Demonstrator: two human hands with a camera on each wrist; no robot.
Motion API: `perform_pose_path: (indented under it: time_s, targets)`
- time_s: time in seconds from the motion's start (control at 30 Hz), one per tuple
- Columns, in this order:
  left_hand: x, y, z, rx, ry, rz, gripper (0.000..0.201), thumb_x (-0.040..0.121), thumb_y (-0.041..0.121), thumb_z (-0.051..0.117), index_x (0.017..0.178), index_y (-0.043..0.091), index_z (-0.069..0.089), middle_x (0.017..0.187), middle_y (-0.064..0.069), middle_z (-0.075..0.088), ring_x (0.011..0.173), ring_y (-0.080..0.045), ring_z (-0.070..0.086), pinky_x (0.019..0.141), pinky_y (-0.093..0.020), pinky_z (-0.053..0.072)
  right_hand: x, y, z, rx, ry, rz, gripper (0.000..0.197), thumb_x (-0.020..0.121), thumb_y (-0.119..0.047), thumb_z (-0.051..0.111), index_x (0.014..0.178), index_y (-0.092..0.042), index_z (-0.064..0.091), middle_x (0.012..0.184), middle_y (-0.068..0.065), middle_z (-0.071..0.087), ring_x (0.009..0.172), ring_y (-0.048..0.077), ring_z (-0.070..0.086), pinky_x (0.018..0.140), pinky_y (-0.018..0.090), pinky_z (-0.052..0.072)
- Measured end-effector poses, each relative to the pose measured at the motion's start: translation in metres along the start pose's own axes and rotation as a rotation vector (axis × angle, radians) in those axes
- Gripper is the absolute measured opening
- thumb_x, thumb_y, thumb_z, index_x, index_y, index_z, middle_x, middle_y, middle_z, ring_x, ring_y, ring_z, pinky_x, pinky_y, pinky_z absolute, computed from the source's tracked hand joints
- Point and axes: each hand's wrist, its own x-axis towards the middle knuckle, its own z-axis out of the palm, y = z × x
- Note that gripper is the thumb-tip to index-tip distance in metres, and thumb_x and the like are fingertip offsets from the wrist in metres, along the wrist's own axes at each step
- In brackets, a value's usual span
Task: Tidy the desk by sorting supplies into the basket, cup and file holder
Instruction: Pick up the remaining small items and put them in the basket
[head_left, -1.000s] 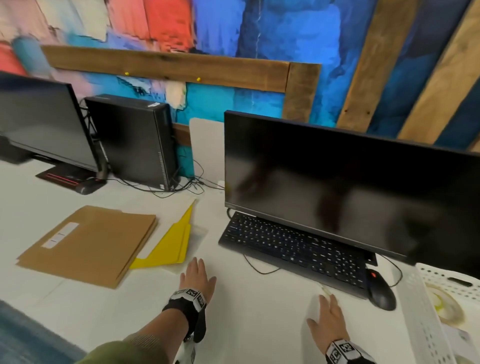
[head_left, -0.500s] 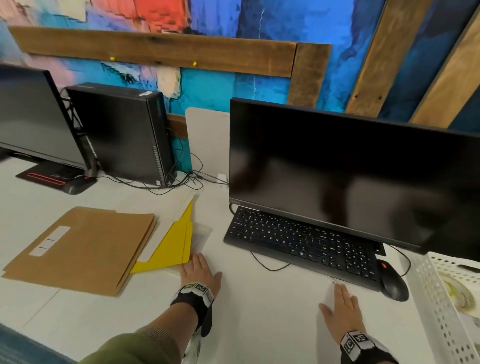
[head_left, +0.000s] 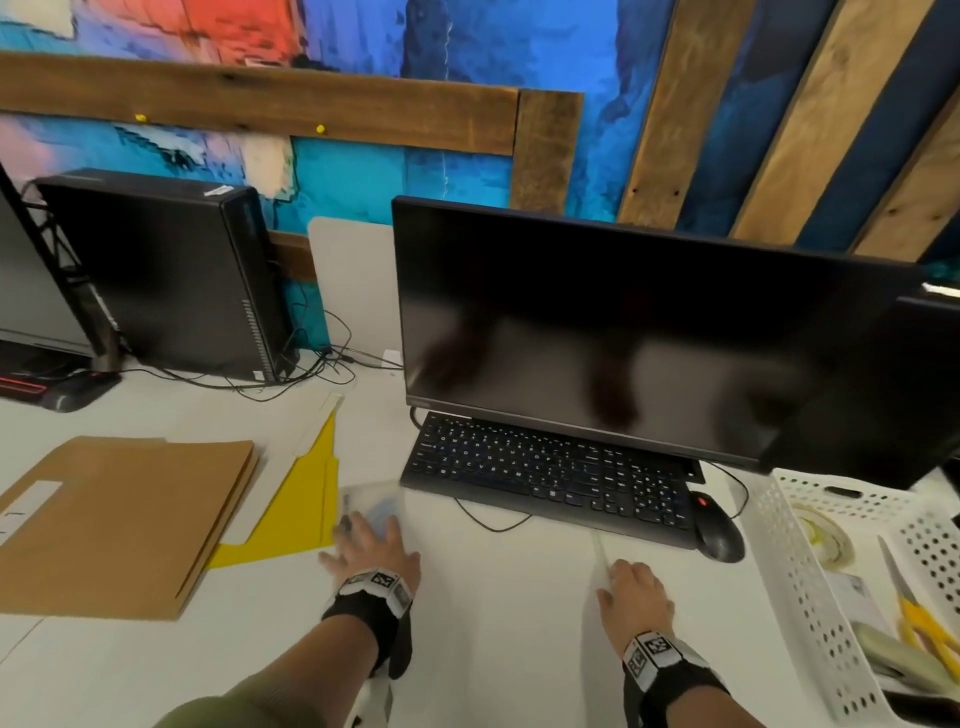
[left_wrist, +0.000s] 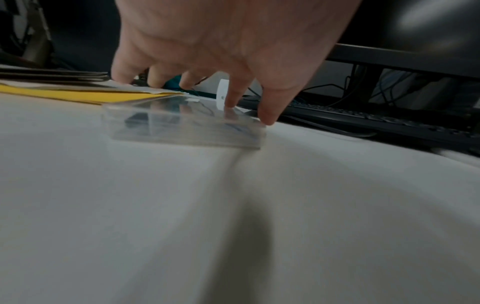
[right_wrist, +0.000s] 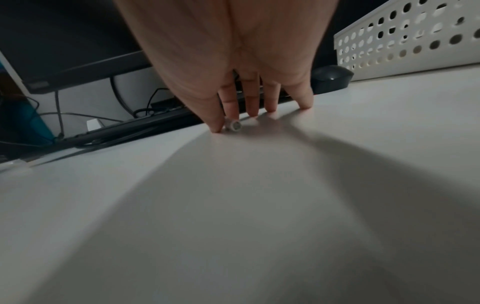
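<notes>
A clear plastic box (head_left: 375, 500) lies on the white desk beside a yellow folder (head_left: 301, 512). My left hand (head_left: 370, 546) reaches over it with fairly straight fingers. In the left wrist view the thumb touches the box's (left_wrist: 182, 125) near right corner, the forefinger rests on its lid and the other fingertips sit past its far edge. My right hand (head_left: 635, 590) stands fingertips-down on the desk. A thin white pen (head_left: 600, 550) pokes out ahead of it. In the right wrist view the pen's round end (right_wrist: 235, 125) sits pinched between thumb and forefinger.
A white perforated basket (head_left: 795, 571) at the right holds a tape roll (head_left: 827, 535) and yellow scissors (head_left: 924, 623). Brown folders (head_left: 119, 519) lie at the left. A keyboard (head_left: 550, 478), mouse (head_left: 719, 535) and monitor (head_left: 649, 353) stand ahead, with a PC tower (head_left: 156, 270) behind on the left.
My left hand slid forward from below the clear box onto it. My right hand closed in on the near end of the white pen. The head camera moved closer.
</notes>
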Motion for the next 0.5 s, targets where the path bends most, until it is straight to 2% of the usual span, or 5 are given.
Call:
perform_pose_path:
  time_s: [0.1,0.17,0.27,0.37,0.5]
  targets:
    - [0.000,-0.003,-0.002,-0.092,-0.026,-0.008,0.060,0.092,0.049,0.042,0.144,0.034,0.016,0.154,-0.012,0.007,0.139,-0.036,0.016,0.109,-0.049,0.033,0.001,-0.003,-0.007,-0.021,-0.017,0.028,0.030,0.095,-0.025,0.041,0.124,-0.015,0.046,0.128,0.003,0.045,0.119,0.020,0.043,0.098,0.033,0.042]
    - [-0.001,-0.002,-0.004,-0.095,-0.030,-0.005,0.068,0.088,0.051,0.051,0.143,0.029,0.019,0.150,-0.012,0.014,0.135,-0.035,0.024,0.106,-0.044,0.038,0.000,-0.003,-0.012,-0.028,-0.039,0.067,0.029,0.094,-0.020,0.039,0.122,-0.014,0.048,0.126,0.004,0.046,0.118,0.021,0.043,0.096,0.032,0.042]
    - [-0.006,-0.002,-0.009,-0.077,-0.082,-0.075,0.096,0.075,0.056,0.065,0.144,0.017,0.012,0.146,-0.014,0.018,0.132,-0.031,0.032,0.105,-0.037,0.039,-0.002,-0.005,-0.018,-0.023,-0.096,0.114,0.030,0.092,-0.016,0.039,0.120,-0.014,0.048,0.123,0.005,0.050,0.117,0.022,0.046,0.094,0.033,0.041]
    - [-0.012,-0.006,-0.010,-0.076,-0.113,-0.108,0.113,0.070,0.057,0.068,0.148,0.014,-0.002,0.144,-0.013,0.028,0.131,-0.028,0.037,0.106,-0.036,0.038,-0.006,-0.005,-0.022,0.012,-0.146,0.127,0.027,0.092,-0.018,0.041,0.117,-0.012,0.050,0.121,0.006,0.055,0.111,0.022,0.054,0.092,0.032,0.046]
    - [-0.022,-0.008,-0.008,-0.102,-0.125,-0.106,0.121,0.066,0.053,0.068,0.148,0.020,-0.014,0.139,-0.013,0.032,0.128,-0.029,0.039,0.105,-0.037,0.040,-0.008,-0.004,-0.030,0.107,-0.173,0.137,0.025,0.093,-0.017,0.042,0.114,-0.006,0.051,0.117,0.009,0.060,0.092,0.022,0.057,0.074,0.025,0.044]
